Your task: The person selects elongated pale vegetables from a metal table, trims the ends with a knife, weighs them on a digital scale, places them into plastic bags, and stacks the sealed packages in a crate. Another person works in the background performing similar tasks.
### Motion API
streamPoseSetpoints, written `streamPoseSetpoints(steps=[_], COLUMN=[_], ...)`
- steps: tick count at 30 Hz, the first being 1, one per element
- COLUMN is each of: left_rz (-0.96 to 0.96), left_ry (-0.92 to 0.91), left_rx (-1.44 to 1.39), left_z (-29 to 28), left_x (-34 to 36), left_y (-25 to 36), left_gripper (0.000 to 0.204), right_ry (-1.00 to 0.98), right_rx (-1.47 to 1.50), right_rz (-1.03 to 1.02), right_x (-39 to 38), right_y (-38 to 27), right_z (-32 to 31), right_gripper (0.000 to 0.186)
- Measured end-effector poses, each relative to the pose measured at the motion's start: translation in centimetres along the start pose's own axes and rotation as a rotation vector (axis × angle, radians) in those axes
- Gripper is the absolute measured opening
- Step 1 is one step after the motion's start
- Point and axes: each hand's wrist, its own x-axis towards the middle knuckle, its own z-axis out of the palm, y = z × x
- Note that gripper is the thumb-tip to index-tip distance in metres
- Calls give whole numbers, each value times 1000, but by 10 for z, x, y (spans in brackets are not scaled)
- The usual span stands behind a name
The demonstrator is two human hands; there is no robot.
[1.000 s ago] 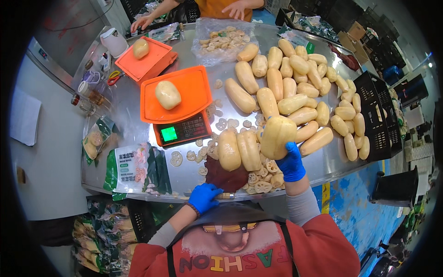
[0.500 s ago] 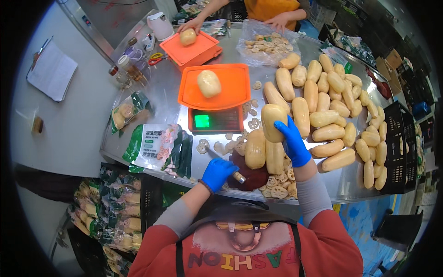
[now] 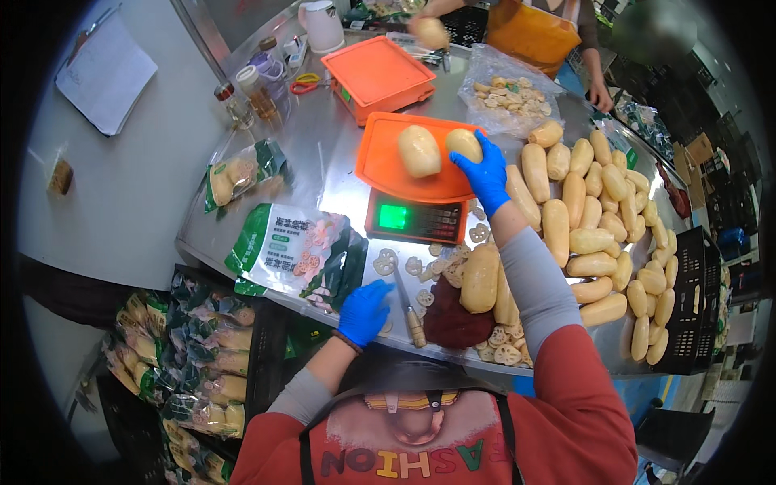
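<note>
My right hand point(image 3: 487, 176), in a blue glove, holds a peeled lotus root section point(image 3: 463, 146) at the right side of the orange tray point(image 3: 377, 162). A second lotus root section point(image 3: 419, 152) lies on that tray, on a weighing scale point(image 3: 416, 217) with a lit green display. Down at the front edge, my blue-gloved left hand point(image 3: 365, 314) is empty, its fingers apart, between printed pouches point(image 3: 299, 255) and a knife point(image 3: 411, 314). That knife lies on the metal table, its wooden handle toward me. Beside it is a dark red cloth point(image 3: 457, 322) with a thick lotus root point(image 3: 481, 279).
Many peeled lotus roots point(image 3: 586, 202) cover the right side, bordered by a black crate point(image 3: 695, 299). Cut slices point(image 3: 507, 353) lie at the front edge. Another orange scale point(image 3: 378, 73), scissors point(image 3: 305, 82) and jars stand behind. Across the table a co-worker's hand moves a lotus root point(image 3: 431, 34).
My right hand has carried the lotus root section from the pile's near side to the scale tray. My left hand has let go of the knife. The co-worker has lifted a root off the far scale.
</note>
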Motion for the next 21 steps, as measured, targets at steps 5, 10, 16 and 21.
streamPoseSetpoints(steps=[5,10,16,21], left_rz=[-70,-421,-459,-469], left_ry=[249,335,365,331], left_rx=[4,-255,-322,-100], left_z=[-21,-31,-33,-17], left_x=[-27,-51,-29,-14], left_y=[-65,-110,-113,-121], left_gripper=[39,36,39,35], right_ry=[157,304,305,253], right_rx=[-179,107,-143,-535], right_rz=[-167,-200,-344,-496], right_x=[6,9,5,15], right_y=[10,25,9,-30], right_z=[29,1,-10,26], right_gripper=[63,42,36,40])
